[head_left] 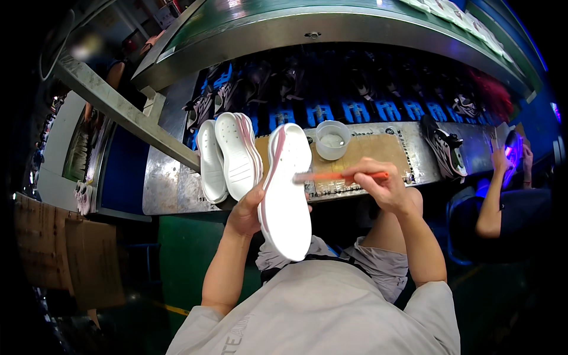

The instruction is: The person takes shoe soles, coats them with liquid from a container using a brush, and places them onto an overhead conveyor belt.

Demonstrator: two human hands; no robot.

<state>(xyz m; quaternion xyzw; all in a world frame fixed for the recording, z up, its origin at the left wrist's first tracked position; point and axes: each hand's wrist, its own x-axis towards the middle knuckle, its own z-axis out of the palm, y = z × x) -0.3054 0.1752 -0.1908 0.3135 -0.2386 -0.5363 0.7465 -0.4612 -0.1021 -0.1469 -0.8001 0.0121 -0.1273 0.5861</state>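
Head view of a seated person at a metal workbench [171,189]. The left hand [245,213] grips a white shoe sole [285,189] from its left edge, fingers curled behind it, holding it upright above the lap with its pale upper face toward the camera and a pink band along the rim. The right hand [381,184] pinches the orange handle of a brush [340,176] between thumb and fingers; the brush lies level, its bristle end touching the upper middle of the sole. Just left of the held sole, two more white soles [228,157] lean side by side on the bench. Beyond the brush, a translucent cup [332,139] holding a pale liquid stands on a brown board [378,151] on the bench top. Farther off, a dark trough holds a row of shoe uppers [331,94] on blue supports. To the right, a black-and-white sneaker [445,154] rests on the bench, and another person's hands [512,157] hold a shoe under violet light at the far right
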